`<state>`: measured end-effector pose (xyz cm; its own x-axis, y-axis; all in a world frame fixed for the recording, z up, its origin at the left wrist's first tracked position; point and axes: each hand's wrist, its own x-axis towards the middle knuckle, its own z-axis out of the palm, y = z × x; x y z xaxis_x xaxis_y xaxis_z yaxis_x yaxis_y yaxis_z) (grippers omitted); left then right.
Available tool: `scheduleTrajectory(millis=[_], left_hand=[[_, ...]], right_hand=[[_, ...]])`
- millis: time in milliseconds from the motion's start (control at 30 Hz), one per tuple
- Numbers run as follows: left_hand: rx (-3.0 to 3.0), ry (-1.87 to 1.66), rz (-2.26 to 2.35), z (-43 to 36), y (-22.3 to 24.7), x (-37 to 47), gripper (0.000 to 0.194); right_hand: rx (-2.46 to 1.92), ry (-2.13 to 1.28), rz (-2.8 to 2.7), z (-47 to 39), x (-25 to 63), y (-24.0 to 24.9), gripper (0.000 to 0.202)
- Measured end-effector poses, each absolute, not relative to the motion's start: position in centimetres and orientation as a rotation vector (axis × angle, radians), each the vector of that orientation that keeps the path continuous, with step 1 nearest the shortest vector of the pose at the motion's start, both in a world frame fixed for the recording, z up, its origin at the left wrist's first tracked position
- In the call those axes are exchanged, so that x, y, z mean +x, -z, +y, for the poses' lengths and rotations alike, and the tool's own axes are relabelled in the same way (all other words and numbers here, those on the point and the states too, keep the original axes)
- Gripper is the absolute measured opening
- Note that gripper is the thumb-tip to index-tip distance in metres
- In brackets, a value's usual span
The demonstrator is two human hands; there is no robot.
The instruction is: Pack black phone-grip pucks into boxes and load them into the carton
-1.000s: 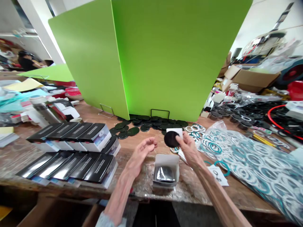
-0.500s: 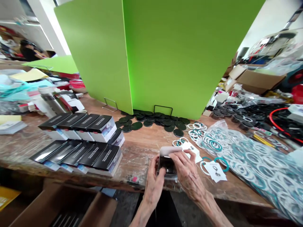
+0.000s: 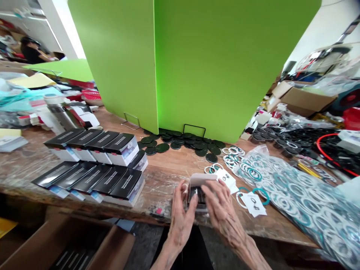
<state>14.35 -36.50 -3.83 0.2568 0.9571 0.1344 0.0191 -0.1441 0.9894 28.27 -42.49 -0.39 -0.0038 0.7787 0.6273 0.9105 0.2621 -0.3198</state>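
Observation:
A small open carton (image 3: pixel 201 208) stands at the table's front edge, its pale lid flap (image 3: pixel 201 179) raised. Something dark and shiny (image 3: pixel 200 195) lies inside; its kind I cannot make out. My left hand (image 3: pixel 180 215) grips the carton's left side, the thumb reaching over the dark contents. At the right side is my right hand (image 3: pixel 222 210), fingers loosely spread and slightly blurred near the flap and rim. Close behind the right hand lie white paper slips (image 3: pixel 226 180) and several white and teal rings (image 3: pixel 213 168).
Black boxes (image 3: pixel 123 183) stand in two rows at left. Black discs (image 3: pixel 180 140) lie along the green panel (image 3: pixel 225 67). A clear bag of rings (image 3: pixel 303 198) covers the right side. An open cardboard box (image 3: pixel 112 247) sits below the table. Another person (image 3: pixel 30 50) sits far left.
My right hand's fingers have shifted off the flap toward the carton's right side. The left hand's fingers have loosened slightly and the thumb has moved a little upward. The view has shifted slightly.

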Motion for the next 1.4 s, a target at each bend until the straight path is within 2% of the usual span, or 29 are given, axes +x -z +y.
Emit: scheduleTrajectory(millis=[100, 200, 300, 400, 467, 533, 600, 733, 933, 1133, 1400], left_hand=[[1.642, -1.230, 0.945, -37.0, 3.6, 14.1, 0.041], [1.843, -1.242, 0.929, -37.0, 3.3, 13.8, 0.030], [1.838, -1.145, 0.904, -36.1, 2.9, 13.6, 0.027], [1.715, -1.041, 0.836, -34.9, 2.4, 13.0, 0.038], [1.765, -0.958, 0.726, -34.1, 2.1, 12.3, 0.038], [1.882, -0.885, 0.607, -33.5, 1.9, 11.6, 0.036], [1.971, -0.868, 0.562, -33.2, 1.7, 11.0, 0.043], [2.135, -0.837, 0.538, -33.1, 1.6, 10.4, 0.048], [2.195, -0.847, 0.488, -32.2, 1.5, 10.4, 0.039], [2.288, -0.910, 0.451, -32.1, 1.6, 10.2, 0.026], [2.421, -1.192, 0.376, -32.7, 4.6, 10.7, 0.039]], right_hand=[[-1.578, -0.157, -1.405, -42.8, 29.3, 1.5, 0.039], [-1.456, -0.629, -1.233, -42.3, 29.4, 2.1, 0.041], [-1.325, -0.786, -1.205, -41.7, 29.1, 2.0, 0.045], [-1.375, -0.637, -1.289, -41.9, 29.3, 2.1, 0.035], [-1.439, -0.429, -1.478, -42.5, 29.9, 2.5, 0.031], [-1.456, -0.232, -1.703, -43.1, 30.6, 2.8, 0.039], [-1.458, -0.138, -1.830, -43.6, 31.0, 2.9, 0.049], [-1.490, -0.178, -1.837, -43.6, 30.8, 2.3, 0.052], [-1.487, 0.007, -1.893, -43.2, 30.0, 1.5, 0.051], [-1.536, 0.048, -1.943, -43.5, 29.9, 1.1, 0.049], [-1.578, 0.084, -1.986, -44.0, 29.7, 3.2, 0.055]])
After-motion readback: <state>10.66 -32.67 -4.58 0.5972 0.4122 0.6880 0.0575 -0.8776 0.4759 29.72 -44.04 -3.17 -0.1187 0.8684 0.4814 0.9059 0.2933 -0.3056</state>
